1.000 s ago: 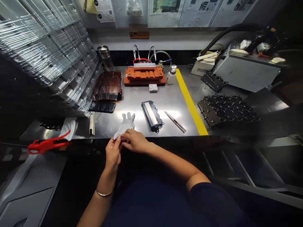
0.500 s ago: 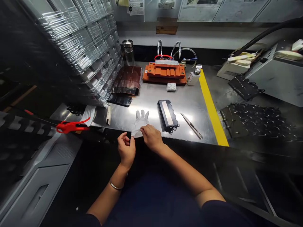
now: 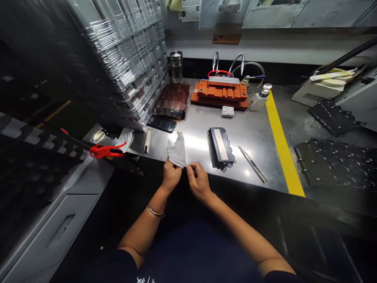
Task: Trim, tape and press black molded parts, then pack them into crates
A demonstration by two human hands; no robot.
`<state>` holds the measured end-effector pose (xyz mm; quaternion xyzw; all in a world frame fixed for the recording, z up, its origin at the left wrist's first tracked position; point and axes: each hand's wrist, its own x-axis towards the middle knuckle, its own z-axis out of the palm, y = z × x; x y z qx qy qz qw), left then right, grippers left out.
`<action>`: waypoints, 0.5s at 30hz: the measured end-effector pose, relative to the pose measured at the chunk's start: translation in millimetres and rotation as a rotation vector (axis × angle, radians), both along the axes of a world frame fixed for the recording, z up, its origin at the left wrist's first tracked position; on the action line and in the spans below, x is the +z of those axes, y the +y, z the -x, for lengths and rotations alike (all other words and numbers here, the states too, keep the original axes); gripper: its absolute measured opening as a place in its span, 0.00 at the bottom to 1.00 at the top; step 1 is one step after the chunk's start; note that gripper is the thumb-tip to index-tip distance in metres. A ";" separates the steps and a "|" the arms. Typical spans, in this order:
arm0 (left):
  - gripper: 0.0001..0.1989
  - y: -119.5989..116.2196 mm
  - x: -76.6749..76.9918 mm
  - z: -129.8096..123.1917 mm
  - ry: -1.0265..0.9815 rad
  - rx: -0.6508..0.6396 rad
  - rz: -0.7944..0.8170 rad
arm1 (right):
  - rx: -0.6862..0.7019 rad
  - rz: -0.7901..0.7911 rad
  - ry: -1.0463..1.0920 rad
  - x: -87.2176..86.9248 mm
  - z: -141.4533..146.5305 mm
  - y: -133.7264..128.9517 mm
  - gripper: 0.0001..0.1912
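A white glove (image 3: 177, 151) is partly over my left hand (image 3: 172, 175), whose fingers have gone into its cuff and are hidden by the cloth. My right hand (image 3: 199, 181) pinches the right edge of that cuff between thumb and forefinger. Right of the glove, a black plastic part (image 3: 221, 147) with scalloped edges and a pale strip along its top lies on the metal bench (image 3: 194, 137). Beside this part lies a silver utility knife (image 3: 252, 164).
Stacked clear trays (image 3: 129, 59) rise at the left, with a phone (image 3: 162, 124) and a brown bin (image 3: 173, 98) nearby. Behind are an orange fixture (image 3: 219, 92), a small white block (image 3: 227, 112) and a white bottle (image 3: 259, 100). A red air gun (image 3: 107, 151) hangs by the left edge.
My left fingers have slipped into the glove's cuff. My right hand has moved from the cuff's top to its right edge. The view has shifted left.
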<state>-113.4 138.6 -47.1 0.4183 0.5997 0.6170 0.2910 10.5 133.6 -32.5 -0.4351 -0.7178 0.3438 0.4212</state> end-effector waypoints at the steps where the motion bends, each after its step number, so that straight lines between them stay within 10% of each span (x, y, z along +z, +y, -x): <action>1: 0.04 -0.7 -3.5 -0.7 0.153 -0.057 0.011 | -0.027 -0.004 0.000 1.4 -2.5 3.7 0.09; 8: 0.11 -18.1 -35.6 1.2 0.613 -0.254 -0.005 | 0.170 0.055 -0.382 -1.5 -3.5 25.2 0.06; 15: 0.05 -18.7 -17.6 17.8 0.188 -0.189 0.145 | 0.427 0.047 -0.412 10.5 -3.8 16.1 0.06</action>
